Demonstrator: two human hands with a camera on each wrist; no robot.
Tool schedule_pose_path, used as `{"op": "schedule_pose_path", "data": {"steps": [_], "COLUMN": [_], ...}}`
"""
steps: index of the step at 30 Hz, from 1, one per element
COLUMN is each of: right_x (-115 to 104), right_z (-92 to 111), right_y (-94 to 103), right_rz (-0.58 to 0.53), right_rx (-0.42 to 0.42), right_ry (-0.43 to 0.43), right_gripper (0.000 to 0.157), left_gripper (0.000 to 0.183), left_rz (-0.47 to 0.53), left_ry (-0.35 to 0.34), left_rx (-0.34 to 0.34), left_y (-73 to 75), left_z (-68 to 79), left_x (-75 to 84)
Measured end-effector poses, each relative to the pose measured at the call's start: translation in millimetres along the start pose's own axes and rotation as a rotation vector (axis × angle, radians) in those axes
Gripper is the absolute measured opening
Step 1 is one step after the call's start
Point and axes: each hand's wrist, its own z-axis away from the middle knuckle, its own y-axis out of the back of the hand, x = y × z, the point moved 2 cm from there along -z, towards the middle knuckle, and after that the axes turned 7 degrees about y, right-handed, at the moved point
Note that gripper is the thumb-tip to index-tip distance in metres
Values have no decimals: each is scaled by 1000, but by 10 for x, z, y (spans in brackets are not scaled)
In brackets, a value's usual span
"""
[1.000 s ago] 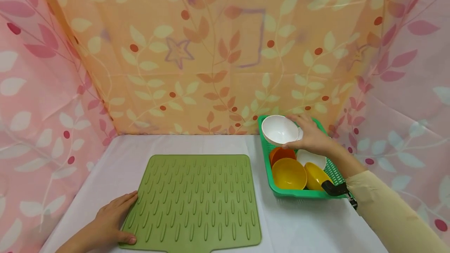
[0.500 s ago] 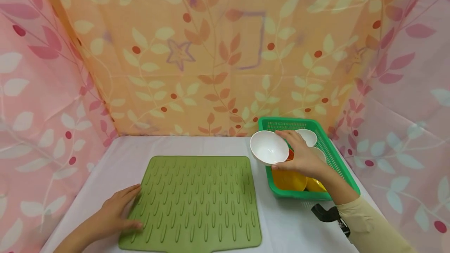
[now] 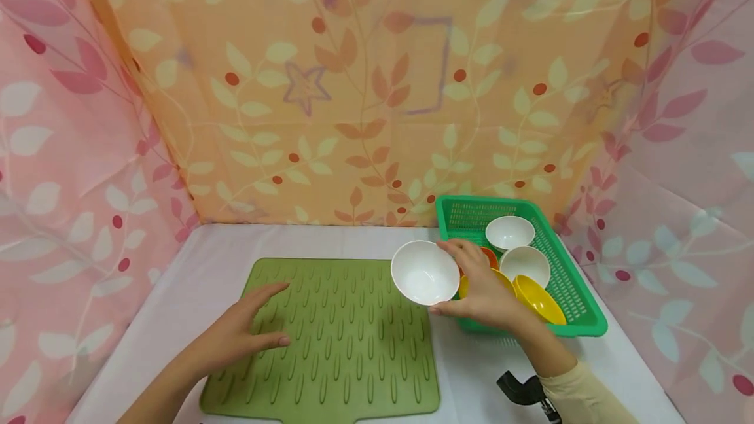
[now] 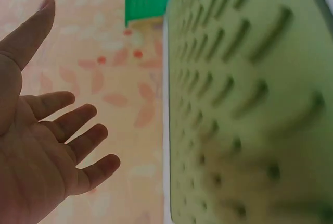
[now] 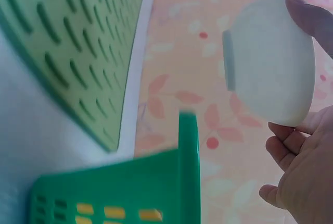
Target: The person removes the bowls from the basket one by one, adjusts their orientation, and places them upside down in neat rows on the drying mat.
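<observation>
My right hand (image 3: 485,293) pinches a white bowl (image 3: 425,273) by its rim, thumb on the near side and fingers on the far side. The bowl is up in the air, overlapping the right edge of a green ridged mat (image 3: 330,339) in the head view. In the right wrist view the bowl (image 5: 273,60) shows its outer side and foot ring. My left hand (image 3: 235,332) hovers over the mat's left part, fingers spread and holding nothing. The left wrist view shows its palm and parted fingers (image 4: 83,130) above the mat's surface.
A green plastic basket (image 3: 574,267) stands right of the mat. Inside it are two white bowls (image 3: 510,233), yellow bowls (image 3: 538,298) and an orange bowl (image 3: 489,256), partly hidden by my right hand. Patterned cloth walls (image 3: 353,84) enclose the white table (image 3: 477,378).
My right hand has carried the white bowl out of the basket, left and nearer, to the mat's edge. My left hand has lifted off the mat's left edge and moved right over it.
</observation>
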Motion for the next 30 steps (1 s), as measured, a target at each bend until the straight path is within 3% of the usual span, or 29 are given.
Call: {"op": "schedule_pose_path", "data": {"steps": [9,16,24,30], "right_x": [-235,-359,-403,-412], "right_z": [66,57,73,94], "right_y": [-286,-531,-718,-797], "right_rz": [-48,-68,-67,-75], "right_rx": [8,39,52,66], "right_ry": [38,74,166,171], "right_gripper": [109,111,112,112], "left_gripper": [81,68,59,52], "left_rz": [140,324,561,671], "left_ry": [-67,-104,-20,-18], "left_rx": [-54,-120,-249,-359], "left_y": [-277,-483,-659,-748], "left_z": [-141,-237,-290,-318], "left_x": [363,508,578,570]}}
